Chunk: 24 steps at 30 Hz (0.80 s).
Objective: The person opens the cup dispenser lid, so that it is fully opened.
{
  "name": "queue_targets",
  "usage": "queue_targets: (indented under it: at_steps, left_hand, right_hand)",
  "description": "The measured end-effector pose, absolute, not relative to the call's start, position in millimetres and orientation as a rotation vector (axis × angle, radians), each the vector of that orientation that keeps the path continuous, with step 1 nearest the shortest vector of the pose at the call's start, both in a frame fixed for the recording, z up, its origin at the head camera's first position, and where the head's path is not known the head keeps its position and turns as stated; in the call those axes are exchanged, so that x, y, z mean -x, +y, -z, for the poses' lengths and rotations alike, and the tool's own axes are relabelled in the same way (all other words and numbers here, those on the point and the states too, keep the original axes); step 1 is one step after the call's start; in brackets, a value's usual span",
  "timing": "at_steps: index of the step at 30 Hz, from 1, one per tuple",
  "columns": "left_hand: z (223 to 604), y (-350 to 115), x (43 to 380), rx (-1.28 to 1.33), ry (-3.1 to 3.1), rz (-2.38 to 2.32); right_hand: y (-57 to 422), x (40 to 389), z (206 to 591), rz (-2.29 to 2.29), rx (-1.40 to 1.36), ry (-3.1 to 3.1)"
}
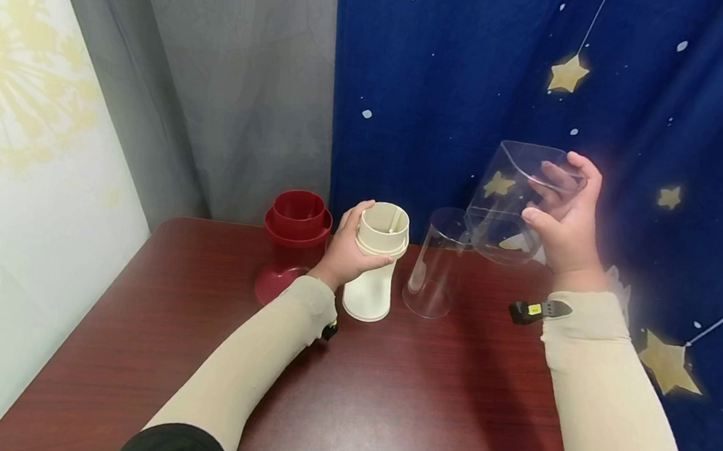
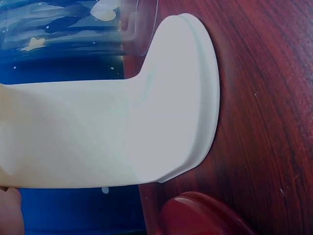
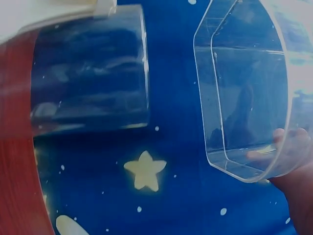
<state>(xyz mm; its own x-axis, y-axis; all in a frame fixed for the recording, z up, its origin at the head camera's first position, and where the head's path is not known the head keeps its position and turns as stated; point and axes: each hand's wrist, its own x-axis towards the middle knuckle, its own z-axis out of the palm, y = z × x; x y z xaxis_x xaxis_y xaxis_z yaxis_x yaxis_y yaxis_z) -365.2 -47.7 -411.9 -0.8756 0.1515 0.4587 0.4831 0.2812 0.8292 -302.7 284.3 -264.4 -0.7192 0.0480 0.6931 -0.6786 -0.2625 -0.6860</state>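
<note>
A cream plastic stand (image 1: 369, 296) with a round collar and a flared foot stands upright on the table; its foot fills much of the left wrist view. My left hand (image 1: 347, 253) grips it just below the rim, thumb across the front and fingers around the left side. Up to the right, my right hand (image 1: 567, 221) holds a clear plastic container (image 1: 503, 203) in the air, tilted, with fingers and thumb about its side. In the right wrist view, the container's open, partly flat-sided rim (image 3: 208, 107) shows. Between the hands stands a clear cylinder (image 1: 430, 280), untouched.
A red stand (image 1: 294, 237) of similar shape is close on the left of the cream one. The dark red wooden table (image 1: 356, 401) extends toward me. Behind its far edge hang a grey curtain (image 1: 238, 80) and a blue starred curtain (image 1: 444, 65).
</note>
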Motion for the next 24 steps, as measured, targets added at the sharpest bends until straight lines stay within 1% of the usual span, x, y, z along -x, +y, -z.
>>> queue_targets:
  at_steps: [7,24]
  left_hand:
    - [412.2,-47.5,365.0,0.582,-2.265,1.632]
    - [411.1,-47.8,363.1,0.579,-2.261,1.636]
  right_hand:
    - [296.3,302.5,273.8,-2.05,-0.775,-1.474]
    - [322.8,297.8,292.5,-2.026,-0.676,-1.474]
